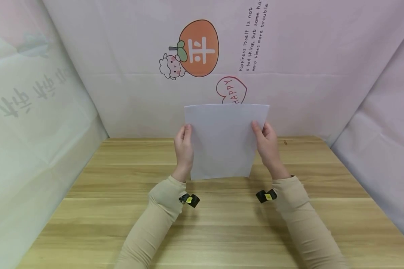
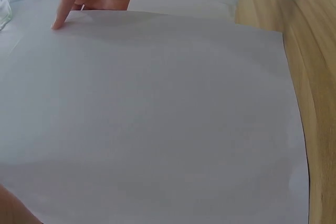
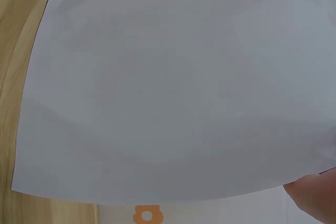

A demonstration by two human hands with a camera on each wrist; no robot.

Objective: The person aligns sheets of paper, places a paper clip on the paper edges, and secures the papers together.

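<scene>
Far L, a pale printed cloth point(image 1: 30, 123) hung along the worktop's point(image 1: 215, 235) L edge. Next, the L sleeve point(image 1: 146, 229), beige, extended from the near side, L of centre. L hand point(image 1: 184, 149): grip closed to paper thickness on the paper's L side, thumb on the near face, fingers mostly hidden behind. L wrist cam point(image 1: 190, 200) sat at the cuff, prob. turned inward to see that hand's work.

Mid: the white paper point(image 1: 223, 145), blank on the near face, was held up btwn both hands, over the worktop's back half, top edge above the back edge line. It looked raised, tho can't tell for sure if its lower edge touched wood. Slight bow; held at opp. sides, prob. so the page stayed spread & didn't flop. Behind it, the back cloth point(image 1: 138, 101) w/ an orange fruit print point(image 1: 202, 48) & a heart print point(image 1: 231, 89), part covered by paper.

R hand point(image 1: 268, 147): grip likewise closed on the R side, thumb in front, prob. matching the L to level the page. R wrist cam point(image 1: 266, 195) & R sleeve point(image 1: 306, 224) below, twd the near R corner.
</scene>
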